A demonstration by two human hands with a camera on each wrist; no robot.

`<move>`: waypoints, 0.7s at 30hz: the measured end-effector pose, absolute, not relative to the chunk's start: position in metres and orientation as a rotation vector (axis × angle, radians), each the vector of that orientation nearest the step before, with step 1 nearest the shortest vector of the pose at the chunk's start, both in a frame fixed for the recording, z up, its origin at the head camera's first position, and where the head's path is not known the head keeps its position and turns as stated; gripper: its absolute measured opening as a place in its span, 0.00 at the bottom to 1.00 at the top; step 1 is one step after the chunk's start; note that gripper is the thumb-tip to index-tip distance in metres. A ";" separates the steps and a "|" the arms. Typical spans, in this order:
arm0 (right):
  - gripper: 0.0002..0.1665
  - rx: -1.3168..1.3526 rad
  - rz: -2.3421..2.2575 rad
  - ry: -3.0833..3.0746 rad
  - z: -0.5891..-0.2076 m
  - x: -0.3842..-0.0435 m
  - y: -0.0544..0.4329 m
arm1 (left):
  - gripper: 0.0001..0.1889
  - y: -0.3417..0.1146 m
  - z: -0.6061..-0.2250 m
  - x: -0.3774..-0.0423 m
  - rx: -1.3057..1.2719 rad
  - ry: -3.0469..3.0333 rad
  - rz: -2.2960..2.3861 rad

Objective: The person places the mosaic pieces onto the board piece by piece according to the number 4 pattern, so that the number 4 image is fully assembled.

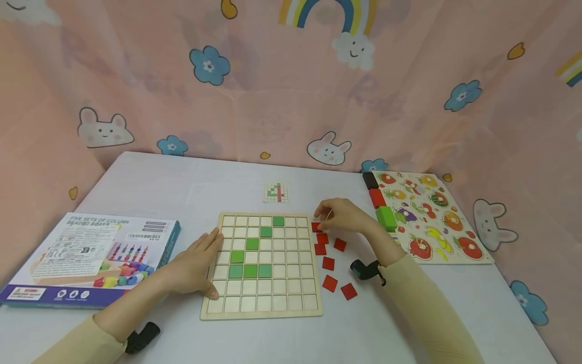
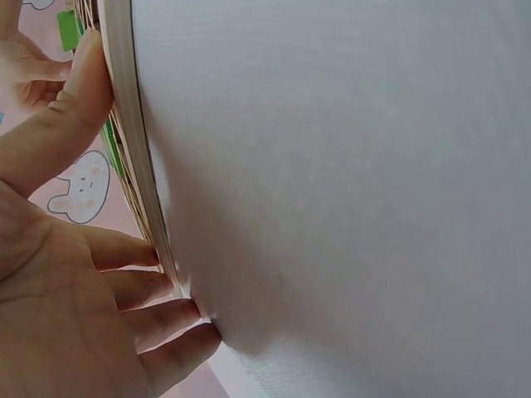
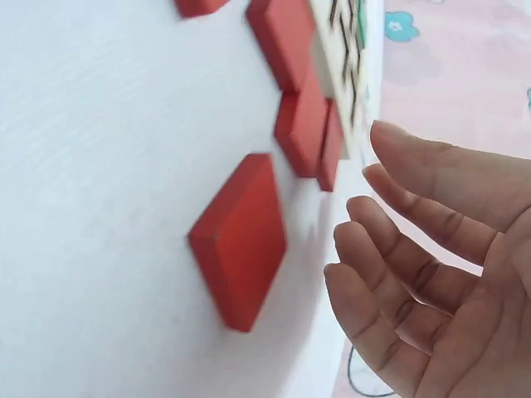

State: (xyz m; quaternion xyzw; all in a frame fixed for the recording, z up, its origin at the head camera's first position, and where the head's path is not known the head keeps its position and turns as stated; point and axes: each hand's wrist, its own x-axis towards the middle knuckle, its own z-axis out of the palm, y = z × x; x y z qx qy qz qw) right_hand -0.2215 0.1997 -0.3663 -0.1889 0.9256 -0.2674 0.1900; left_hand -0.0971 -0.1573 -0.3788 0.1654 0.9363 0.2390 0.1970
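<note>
A wooden grid board (image 1: pixel 261 315) lies on the table, with several green tiles (image 1: pixel 250 271) set in its squares. My left hand (image 1: pixel 193 265) rests along the board's left edge, thumb near the front corner and fingers straight. In the left wrist view, the thumb and fingertips touch the board's side (image 2: pixel 133 124). To the right of the board lie several loose red tiles (image 1: pixel 328 263). Over the farthest of these, near the board's back right corner, is my right hand (image 1: pixel 341 215). Its fingers are loosely bent, with nothing between them in the right wrist view.
Behind the board lies a small pattern card (image 1: pixel 276 192) with green and red squares. A boxed bead set (image 1: pixel 91 260) is at the left. A fruit puzzle board (image 1: pixel 432 217) lies at the right, beside green (image 1: pixel 386 218), red (image 1: pixel 377 198) and black blocks (image 1: pixel 370 180).
</note>
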 end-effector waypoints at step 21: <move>0.05 -0.527 -0.731 2.669 -0.373 -0.228 0.196 | 0.69 -0.158 -0.379 -0.098 0.485 2.631 0.653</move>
